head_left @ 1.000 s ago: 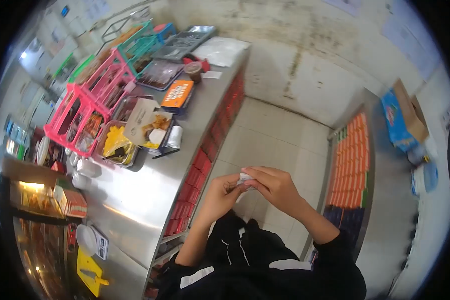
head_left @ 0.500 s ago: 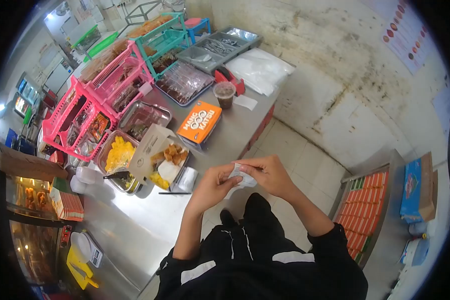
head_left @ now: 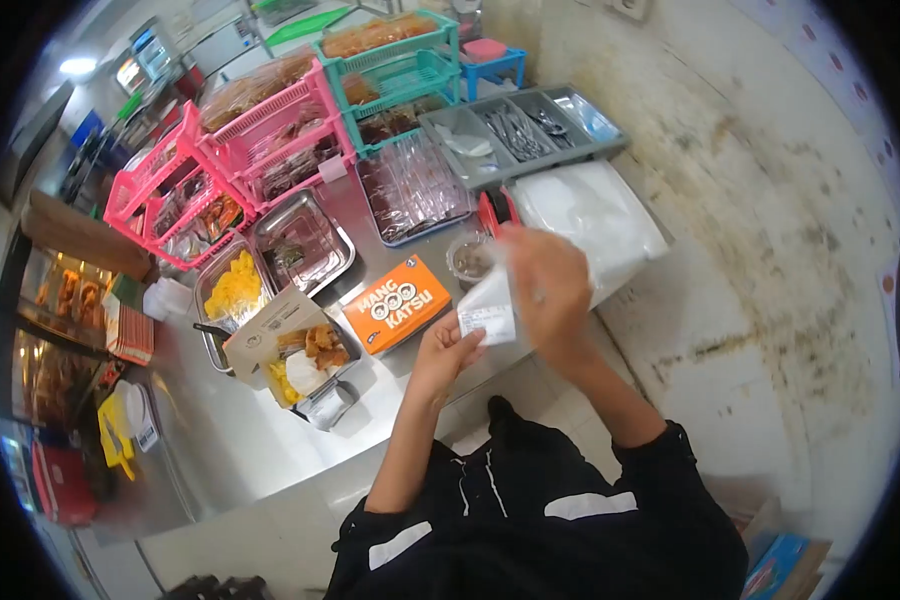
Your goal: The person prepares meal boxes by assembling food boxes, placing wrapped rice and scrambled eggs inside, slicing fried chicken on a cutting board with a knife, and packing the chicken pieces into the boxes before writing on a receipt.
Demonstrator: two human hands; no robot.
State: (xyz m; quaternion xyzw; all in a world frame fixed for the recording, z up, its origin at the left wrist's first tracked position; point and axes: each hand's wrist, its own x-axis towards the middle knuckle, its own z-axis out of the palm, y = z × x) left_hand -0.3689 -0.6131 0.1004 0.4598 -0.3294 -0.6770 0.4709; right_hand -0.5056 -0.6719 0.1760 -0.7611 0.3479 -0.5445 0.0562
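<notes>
My left hand (head_left: 448,358) pinches a small white printed slip (head_left: 487,326) between thumb and fingers, just in front of the counter edge. Raised over the back of the counter, my right hand (head_left: 552,290) is smeared by motion, so its fingers and anything in them cannot be made out. It is close to a red tape dispenser (head_left: 497,210) and a lidded plastic cup (head_left: 467,258) of dark contents, partly covering the view there. Left of the slip lies a closed orange box (head_left: 398,304) lettered "MANG KATSU". An open carton (head_left: 275,340) beside it holds rice, fried pieces and something yellow.
White plastic bags (head_left: 595,215) lie at the right, below a grey cutlery tray (head_left: 520,130). Pink baskets (head_left: 280,140) and teal baskets (head_left: 395,75) stand at the back. Metal trays (head_left: 305,245) and a lit food display (head_left: 65,300) are at the left.
My hands have parted: the left keeps the slip, now flatter with its print showing, while the right has moved up toward the tape dispenser. The view has shifted.
</notes>
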